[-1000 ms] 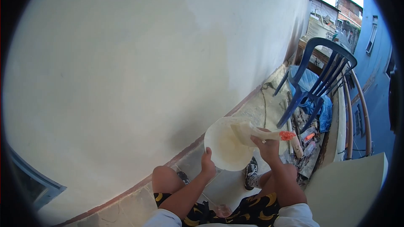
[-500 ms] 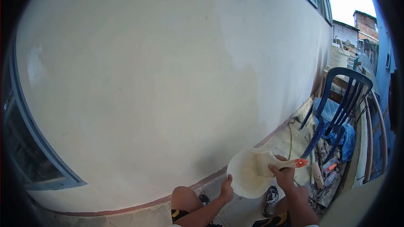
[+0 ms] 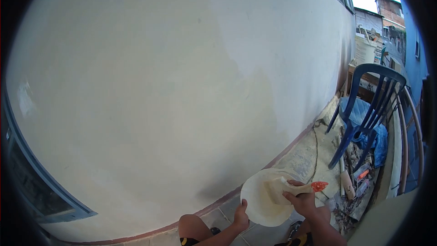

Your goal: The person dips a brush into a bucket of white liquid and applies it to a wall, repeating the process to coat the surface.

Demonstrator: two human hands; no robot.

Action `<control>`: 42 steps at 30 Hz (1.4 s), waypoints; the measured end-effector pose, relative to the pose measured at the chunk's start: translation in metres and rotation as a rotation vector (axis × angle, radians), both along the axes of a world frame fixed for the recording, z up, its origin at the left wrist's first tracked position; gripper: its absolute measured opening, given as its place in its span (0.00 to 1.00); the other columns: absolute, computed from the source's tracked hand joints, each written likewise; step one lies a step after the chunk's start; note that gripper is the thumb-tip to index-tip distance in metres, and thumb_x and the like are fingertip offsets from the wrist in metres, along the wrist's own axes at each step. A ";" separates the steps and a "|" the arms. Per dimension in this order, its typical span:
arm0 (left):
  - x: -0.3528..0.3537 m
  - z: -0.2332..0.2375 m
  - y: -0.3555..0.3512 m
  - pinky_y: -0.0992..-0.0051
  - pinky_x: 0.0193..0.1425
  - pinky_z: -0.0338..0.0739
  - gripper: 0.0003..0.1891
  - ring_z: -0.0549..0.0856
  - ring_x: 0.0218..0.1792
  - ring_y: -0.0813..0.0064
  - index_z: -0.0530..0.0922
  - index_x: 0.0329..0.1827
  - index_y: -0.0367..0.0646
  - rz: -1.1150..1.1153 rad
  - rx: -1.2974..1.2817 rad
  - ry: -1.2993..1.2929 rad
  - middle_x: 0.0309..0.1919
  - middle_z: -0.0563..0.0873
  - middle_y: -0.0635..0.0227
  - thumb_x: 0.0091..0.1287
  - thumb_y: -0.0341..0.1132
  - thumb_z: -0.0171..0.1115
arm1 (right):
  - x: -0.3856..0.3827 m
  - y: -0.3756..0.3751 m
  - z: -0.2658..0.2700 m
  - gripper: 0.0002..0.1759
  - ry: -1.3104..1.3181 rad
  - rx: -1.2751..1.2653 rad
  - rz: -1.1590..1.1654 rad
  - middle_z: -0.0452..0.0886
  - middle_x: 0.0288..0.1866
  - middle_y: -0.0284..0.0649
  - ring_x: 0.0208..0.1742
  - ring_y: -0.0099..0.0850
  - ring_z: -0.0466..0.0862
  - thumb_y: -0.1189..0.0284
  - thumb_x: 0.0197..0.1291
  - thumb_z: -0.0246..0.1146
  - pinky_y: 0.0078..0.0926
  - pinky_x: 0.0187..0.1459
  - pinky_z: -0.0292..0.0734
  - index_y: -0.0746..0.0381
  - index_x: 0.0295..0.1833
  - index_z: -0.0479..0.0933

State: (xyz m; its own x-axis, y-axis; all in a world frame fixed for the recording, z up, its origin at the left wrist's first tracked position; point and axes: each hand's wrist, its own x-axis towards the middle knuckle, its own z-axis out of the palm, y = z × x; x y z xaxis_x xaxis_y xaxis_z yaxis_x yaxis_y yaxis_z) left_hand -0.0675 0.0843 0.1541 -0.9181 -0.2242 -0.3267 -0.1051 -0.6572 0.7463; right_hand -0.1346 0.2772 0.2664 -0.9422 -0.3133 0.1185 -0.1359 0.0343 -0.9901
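Observation:
My left hand point(image 3: 241, 215) grips the left rim of a round, pale bowl point(image 3: 255, 200), thumb over the edge. Cream-coloured paint shows inside it. Closed round the handle of a wide paintbrush point(image 3: 274, 192), my right hand point(image 3: 300, 198) holds the brush over the bowl. Its pale bristles point left and look to touch the bowl's inside; the red-tipped handle end sticks out to the right. In front of me rises a wall point(image 3: 150, 100) with cream and whiter patches.
A blue plastic chair point(image 3: 364, 109) stands to the right by a metal railing point(image 3: 403, 141). Rubble and a paint roller point(image 3: 348, 184) lie beneath it. A white bucket point(image 3: 365, 50) is farther back. On the left is a blue-framed window point(image 3: 45, 187).
The bowl sits slightly lower and farther left in view. The brush and my right hand have shifted left and down with it. The camera view has also moved a little.

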 end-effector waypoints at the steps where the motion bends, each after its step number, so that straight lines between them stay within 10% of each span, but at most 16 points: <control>1: -0.014 0.000 -0.004 0.65 0.63 0.66 0.29 0.73 0.59 0.64 0.61 0.65 0.40 -0.006 -0.010 -0.005 0.59 0.73 0.61 0.70 0.54 0.41 | -0.016 -0.002 0.000 0.25 0.013 -0.015 -0.005 0.77 0.48 0.45 0.47 0.28 0.78 0.78 0.48 0.69 0.24 0.48 0.75 0.71 0.53 0.71; 8: -0.088 0.088 -0.006 0.64 0.62 0.68 0.29 0.74 0.59 0.64 0.61 0.64 0.40 -0.112 0.036 -0.013 0.59 0.73 0.60 0.69 0.53 0.43 | -0.072 -0.006 0.102 0.25 0.009 0.006 -0.059 0.77 0.47 0.45 0.47 0.29 0.78 0.79 0.46 0.69 0.24 0.49 0.74 0.74 0.52 0.71; 25: -0.034 0.491 -0.009 0.67 0.59 0.70 0.30 0.75 0.55 0.69 0.64 0.61 0.40 -0.053 -0.181 0.177 0.53 0.75 0.63 0.67 0.56 0.47 | -0.009 0.008 0.525 0.21 0.162 0.151 -0.292 0.79 0.46 0.41 0.45 0.22 0.78 0.78 0.51 0.65 0.20 0.47 0.74 0.66 0.54 0.73; 42: -0.050 0.522 0.003 0.75 0.58 0.61 0.25 0.72 0.48 0.71 0.68 0.57 0.33 0.030 -0.490 0.378 0.47 0.75 0.60 0.74 0.48 0.35 | -0.045 -0.035 0.537 0.20 0.410 0.799 -0.277 0.78 0.20 0.47 0.20 0.33 0.79 0.72 0.46 0.67 0.27 0.26 0.72 0.67 0.47 0.78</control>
State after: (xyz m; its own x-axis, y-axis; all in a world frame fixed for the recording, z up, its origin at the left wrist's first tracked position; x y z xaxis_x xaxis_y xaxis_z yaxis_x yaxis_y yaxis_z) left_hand -0.1178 0.0875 0.6759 -0.9414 -0.2930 0.1671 0.2384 -0.2275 0.9442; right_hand -0.1796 0.2424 0.8035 -0.9279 -0.2156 0.3041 -0.3538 0.7666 -0.5359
